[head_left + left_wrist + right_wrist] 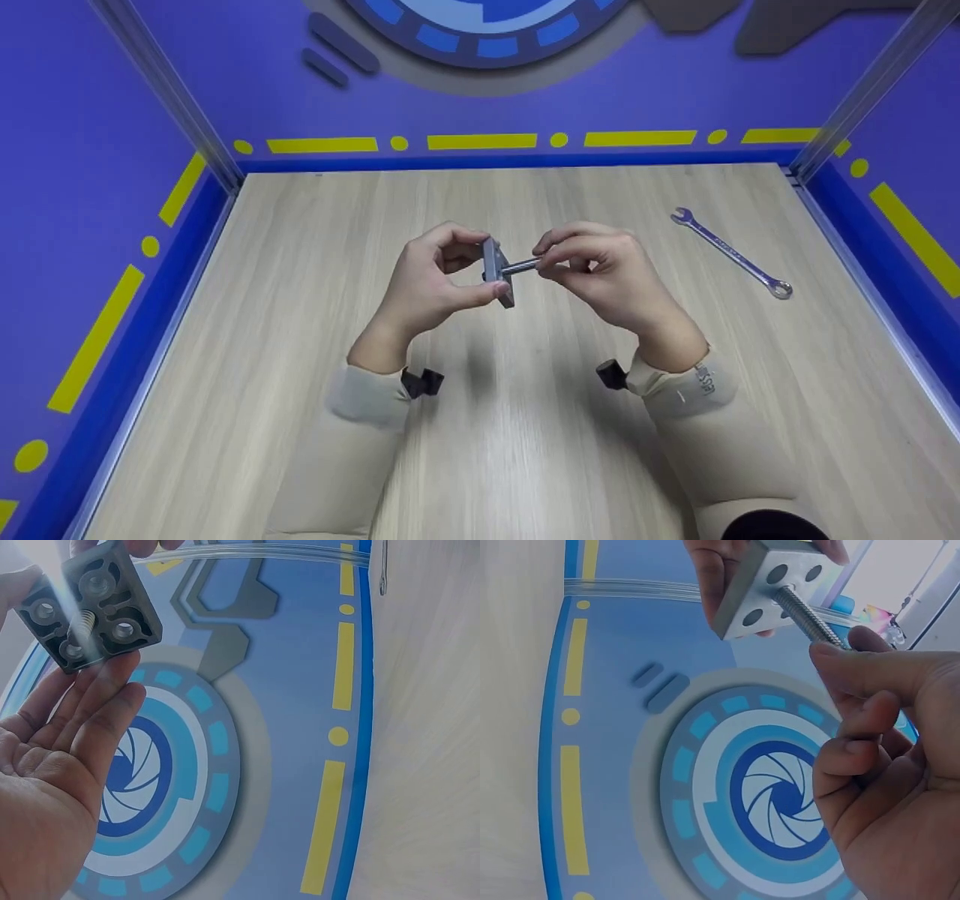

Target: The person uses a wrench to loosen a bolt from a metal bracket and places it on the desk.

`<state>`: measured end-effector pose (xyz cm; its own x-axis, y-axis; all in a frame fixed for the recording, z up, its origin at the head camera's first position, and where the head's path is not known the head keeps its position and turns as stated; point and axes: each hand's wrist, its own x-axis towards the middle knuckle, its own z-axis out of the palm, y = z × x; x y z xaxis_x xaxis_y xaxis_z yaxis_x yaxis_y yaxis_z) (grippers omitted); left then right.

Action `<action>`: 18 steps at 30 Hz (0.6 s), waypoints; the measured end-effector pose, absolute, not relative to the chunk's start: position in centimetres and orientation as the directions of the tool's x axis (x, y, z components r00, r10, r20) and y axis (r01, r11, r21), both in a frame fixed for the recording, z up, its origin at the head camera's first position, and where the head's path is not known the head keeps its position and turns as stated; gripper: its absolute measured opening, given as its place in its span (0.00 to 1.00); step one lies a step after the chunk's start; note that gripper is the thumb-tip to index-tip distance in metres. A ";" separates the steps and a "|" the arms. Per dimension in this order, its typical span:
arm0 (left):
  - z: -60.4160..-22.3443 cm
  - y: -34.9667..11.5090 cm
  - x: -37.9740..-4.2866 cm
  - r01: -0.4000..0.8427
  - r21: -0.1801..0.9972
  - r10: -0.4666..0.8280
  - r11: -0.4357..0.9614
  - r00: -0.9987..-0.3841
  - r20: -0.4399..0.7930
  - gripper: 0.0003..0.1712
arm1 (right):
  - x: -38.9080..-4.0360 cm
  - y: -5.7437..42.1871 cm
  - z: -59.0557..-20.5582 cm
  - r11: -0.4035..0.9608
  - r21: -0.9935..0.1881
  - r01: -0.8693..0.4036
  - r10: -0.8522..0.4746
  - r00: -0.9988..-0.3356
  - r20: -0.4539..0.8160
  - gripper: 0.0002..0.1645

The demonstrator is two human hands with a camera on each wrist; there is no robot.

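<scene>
My left hand [416,289] grips a square grey plate [492,262] by opposite edges, thumb on the near side and fingers on the far side. The plate [739,604] is smooth on one face, with several round holes; its other face [136,606] is dark and ribbed. A threaded rod [808,617] stands out of the smooth face near its centre, and a threaded end [84,621] shows on the ribbed side. With thumb and fingertips, my right hand [611,270] pinches the rod's free end. Both hands hold these parts raised over the table.
A combination wrench [731,251] lies slanted on the wood-grain table [517,450], right of my right hand. Blue printed walls [480,112] and metal frame rails [161,90] close in the back and sides. A small black device [424,382] sits at each wrist.
</scene>
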<state>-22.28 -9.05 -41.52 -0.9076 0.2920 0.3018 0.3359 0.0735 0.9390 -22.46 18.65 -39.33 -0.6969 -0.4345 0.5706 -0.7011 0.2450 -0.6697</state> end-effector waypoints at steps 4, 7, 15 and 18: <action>-41.5 -9.0 -22.3 0.338 0.938 0.291 0.077 -0.907 0.303 0.34 | -22.5 18.7 -39.3 0.255 -0.678 -0.689 -0.445 -0.706 0.550 0.13; -41.5 -9.0 -22.3 0.349 0.934 0.291 0.080 -0.904 0.313 0.34 | -22.4 18.7 -39.1 0.332 -0.728 -0.599 -0.436 -0.782 0.445 0.21; -41.6 -8.9 -22.2 0.353 0.929 0.285 0.113 -0.907 0.310 0.35 | -22.3 18.1 -39.0 0.490 -0.793 -0.362 -0.333 -0.918 0.214 0.25; -41.6 -8.9 -22.2 0.356 0.927 0.284 0.116 -0.906 0.312 0.35 | -22.2 18.1 -38.9 0.466 -0.804 -0.368 -0.340 -0.914 0.222 0.19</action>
<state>-22.21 -8.94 -41.57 -0.9064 0.2844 0.3122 0.3558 0.1158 0.9274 -22.17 18.13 -38.87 -0.9140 -0.3398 0.2217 -0.3684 0.4660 -0.8045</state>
